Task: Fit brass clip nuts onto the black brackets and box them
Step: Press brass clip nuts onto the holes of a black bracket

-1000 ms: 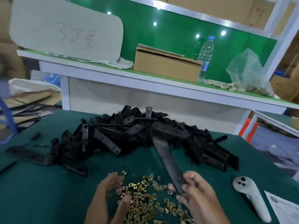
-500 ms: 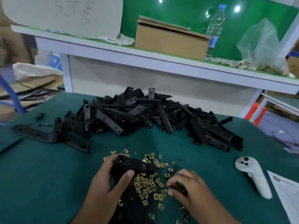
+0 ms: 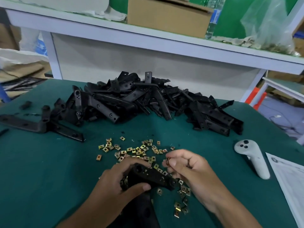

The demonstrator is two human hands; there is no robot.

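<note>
My left hand [image 3: 118, 180] grips a black bracket [image 3: 153, 176] low in the middle of the green table; the bracket's long arm runs down toward me under my wrist. My right hand [image 3: 189, 168] pinches one brass clip nut [image 3: 167, 160] between thumb and forefinger, just right of the bracket's upper end and a little apart from it. Several loose brass clip nuts [image 3: 136, 150] lie scattered on the mat around and beyond both hands. A big heap of black brackets [image 3: 148, 101] fills the far half of the table.
A white hand controller [image 3: 253, 157] lies to the right, beside a printed sheet [image 3: 289, 180] at the table's right edge. Two separate brackets [image 3: 41, 125] lie at the far left. A cardboard box [image 3: 167, 15], a water bottle [image 3: 213, 17] and a plastic bag [image 3: 269, 25] stand on the raised shelf.
The bracket went from my right hand to my left, which now grips it. My right hand picked a clip nut from the scatter and lifted it beside the bracket. The camera tilted down.
</note>
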